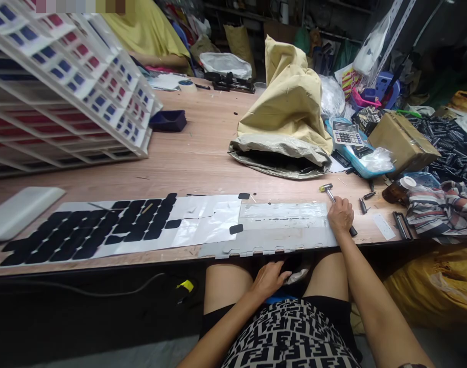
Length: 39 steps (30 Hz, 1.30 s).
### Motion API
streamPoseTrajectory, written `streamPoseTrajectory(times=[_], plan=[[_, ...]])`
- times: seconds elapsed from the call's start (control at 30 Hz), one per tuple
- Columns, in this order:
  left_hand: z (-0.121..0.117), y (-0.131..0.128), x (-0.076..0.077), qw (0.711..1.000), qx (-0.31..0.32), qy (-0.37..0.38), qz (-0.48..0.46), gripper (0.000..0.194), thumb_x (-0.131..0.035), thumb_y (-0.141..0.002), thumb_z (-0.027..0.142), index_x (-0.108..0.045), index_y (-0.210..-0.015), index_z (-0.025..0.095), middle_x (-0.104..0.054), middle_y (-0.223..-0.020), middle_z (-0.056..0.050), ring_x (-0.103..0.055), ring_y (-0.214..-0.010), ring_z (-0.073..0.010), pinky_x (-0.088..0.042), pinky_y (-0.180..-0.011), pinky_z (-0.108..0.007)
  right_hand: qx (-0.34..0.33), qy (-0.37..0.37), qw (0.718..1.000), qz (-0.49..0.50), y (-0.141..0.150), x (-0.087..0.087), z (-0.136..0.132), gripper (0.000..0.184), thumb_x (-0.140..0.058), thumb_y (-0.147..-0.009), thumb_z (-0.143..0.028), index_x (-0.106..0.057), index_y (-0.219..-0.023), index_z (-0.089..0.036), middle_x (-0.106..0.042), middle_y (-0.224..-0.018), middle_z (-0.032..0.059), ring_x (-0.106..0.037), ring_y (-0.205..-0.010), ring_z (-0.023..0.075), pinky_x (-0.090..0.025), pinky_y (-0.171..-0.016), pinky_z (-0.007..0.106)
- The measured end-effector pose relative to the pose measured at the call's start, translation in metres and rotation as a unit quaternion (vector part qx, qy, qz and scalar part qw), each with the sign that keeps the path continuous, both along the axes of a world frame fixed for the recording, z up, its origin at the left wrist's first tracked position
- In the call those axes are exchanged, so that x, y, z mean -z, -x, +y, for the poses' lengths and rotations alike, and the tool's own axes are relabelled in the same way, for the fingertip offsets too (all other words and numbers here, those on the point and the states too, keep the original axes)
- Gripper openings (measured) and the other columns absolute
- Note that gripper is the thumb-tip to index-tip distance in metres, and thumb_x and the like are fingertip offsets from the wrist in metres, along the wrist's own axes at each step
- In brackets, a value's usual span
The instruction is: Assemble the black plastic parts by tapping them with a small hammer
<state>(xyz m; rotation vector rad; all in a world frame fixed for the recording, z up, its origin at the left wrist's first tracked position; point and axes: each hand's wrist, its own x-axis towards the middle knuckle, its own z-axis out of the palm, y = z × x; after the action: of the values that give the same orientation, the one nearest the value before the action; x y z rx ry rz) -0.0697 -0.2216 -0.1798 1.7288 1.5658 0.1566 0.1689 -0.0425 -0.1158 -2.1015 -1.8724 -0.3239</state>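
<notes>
My right hand [340, 216] is closed around the handle of a small hammer [328, 192] at the right end of a grey board [290, 236]. The hammer's yellow-tipped head points away from me, and its dark handle end shows below my hand. Low over my lap, my left hand [270, 278] has its fingers apart, beside a whitish thing [297, 276] between my thighs that I cannot make out. Left of the board, rows of black rounded pieces [91, 230] lie on a white sheet [206, 232]. Two more black pieces [236, 229] lie at the sheet's right end.
A big beige sack [287, 102] lies open-mouthed on the table [203, 153]. Stacked white plastic crates [114, 102] stand at left, near a dark tray [171, 121]. To the right are a calculator [346, 133], cardboard box [402, 140], brown jar [396, 193] and striped cloth [440, 207]. A person in yellow [153, 30] sits opposite.
</notes>
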Motion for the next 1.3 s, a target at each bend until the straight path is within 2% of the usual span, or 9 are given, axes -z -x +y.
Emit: streamPoseTrajectory(times=[0.17,0.3,0.4,0.5,0.67,0.83,1.03,1.17,1.3], plan=[[0.036,-0.005,-0.055,0.971,0.14,-0.024,-0.19,0.028,-0.07,-0.085,0.038,-0.078,-0.109,0.026,-0.076,-0.098,-0.005,-0.07,-0.088,-0.0217,-0.052,-0.079,-0.03,0.004,-0.005,1.0,-0.009,0.0,0.003,0.0,0.034,-0.04,-0.1,-0.023,-0.064,-0.124,-0.018,-0.058,-0.104,0.0122,-0.048,-0.093,0.0248,-0.035,-0.075,0.035],[0.136,-0.017,-0.086,0.957,0.028,-0.179,-0.227,0.03,-0.068,-0.088,0.037,-0.076,-0.112,0.022,-0.075,-0.096,-0.005,-0.066,-0.081,-0.0191,-0.053,-0.076,-0.031,-0.001,-0.009,1.0,-0.011,-0.001,0.005,0.002,0.033,-0.04,-0.1,-0.023,-0.064,-0.123,-0.018,-0.058,-0.103,0.0118,-0.048,-0.092,0.0245,-0.033,-0.074,0.034],[0.229,-0.026,-0.085,0.941,-0.107,-0.28,-0.155,0.027,-0.066,-0.089,0.028,-0.074,-0.112,0.018,-0.072,-0.099,-0.008,-0.064,-0.083,-0.0202,-0.053,-0.082,-0.035,-0.008,-0.007,1.0,-0.013,-0.001,0.005,0.001,0.033,-0.039,-0.101,-0.022,-0.063,-0.123,-0.017,-0.058,-0.101,0.0119,-0.048,-0.091,0.0246,-0.033,-0.073,0.035],[0.299,-0.035,-0.075,0.929,-0.154,-0.326,-0.08,0.025,-0.068,-0.086,0.022,-0.074,-0.109,0.017,-0.07,-0.106,-0.011,-0.062,-0.102,-0.0267,-0.049,-0.097,-0.042,-0.009,-0.002,1.0,-0.02,0.0,0.005,0.0,0.032,-0.039,-0.101,-0.022,-0.063,-0.122,-0.017,-0.058,-0.101,0.0122,-0.048,-0.092,0.0253,-0.033,-0.073,0.035],[0.346,-0.049,-0.063,0.936,-0.141,-0.323,-0.018,0.019,-0.07,-0.082,0.021,-0.072,-0.101,0.018,-0.068,-0.103,-0.012,-0.057,-0.108,-0.0316,-0.047,-0.097,-0.043,-0.007,0.002,1.0,-0.021,0.001,0.004,-0.001,0.031,-0.039,-0.101,-0.022,-0.062,-0.122,-0.018,-0.058,-0.101,0.0119,-0.048,-0.092,0.0255,-0.034,-0.073,0.035],[0.337,-0.043,-0.067,0.929,-0.152,-0.336,-0.027,0.013,-0.071,-0.08,0.021,-0.068,-0.093,0.021,-0.068,-0.097,-0.009,-0.057,-0.102,-0.0298,-0.046,-0.093,-0.041,-0.01,0.017,1.0,-0.01,0.003,0.002,-0.001,0.032,-0.039,-0.101,-0.021,-0.061,-0.123,-0.018,-0.057,-0.103,0.0128,-0.047,-0.094,0.0263,-0.034,-0.073,0.036],[0.24,0.01,-0.083,0.935,-0.082,-0.32,-0.127,0.014,-0.068,-0.084,0.027,-0.069,-0.096,0.021,-0.071,-0.096,-0.004,-0.06,-0.094,-0.0223,-0.047,-0.087,-0.035,-0.002,0.025,1.0,-0.004,0.004,-0.001,0.0,0.034,-0.037,-0.101,-0.022,-0.06,-0.126,-0.017,-0.057,-0.105,0.0134,-0.047,-0.095,0.0268,-0.035,-0.076,0.036],[0.175,0.038,-0.069,0.954,0.004,-0.249,-0.164,0.015,-0.067,-0.084,0.029,-0.071,-0.098,0.022,-0.072,-0.097,-0.003,-0.06,-0.093,-0.0216,-0.049,-0.081,-0.034,-0.005,0.021,1.0,-0.001,0.003,-0.001,0.001,0.035,-0.037,-0.102,-0.022,-0.062,-0.125,-0.017,-0.057,-0.104,0.0133,-0.048,-0.093,0.0264,-0.035,-0.075,0.036],[0.158,0.043,-0.048,0.952,0.019,-0.26,-0.159,0.017,-0.068,-0.083,0.025,-0.072,-0.1,0.023,-0.069,-0.095,-0.004,-0.057,-0.095,-0.0222,-0.048,-0.088,-0.038,-0.004,0.004,1.0,-0.006,0.001,0.0,0.002,0.035,-0.038,-0.1,-0.022,-0.063,-0.124,-0.017,-0.058,-0.103,0.0133,-0.048,-0.093,0.0258,-0.035,-0.074,0.035]])
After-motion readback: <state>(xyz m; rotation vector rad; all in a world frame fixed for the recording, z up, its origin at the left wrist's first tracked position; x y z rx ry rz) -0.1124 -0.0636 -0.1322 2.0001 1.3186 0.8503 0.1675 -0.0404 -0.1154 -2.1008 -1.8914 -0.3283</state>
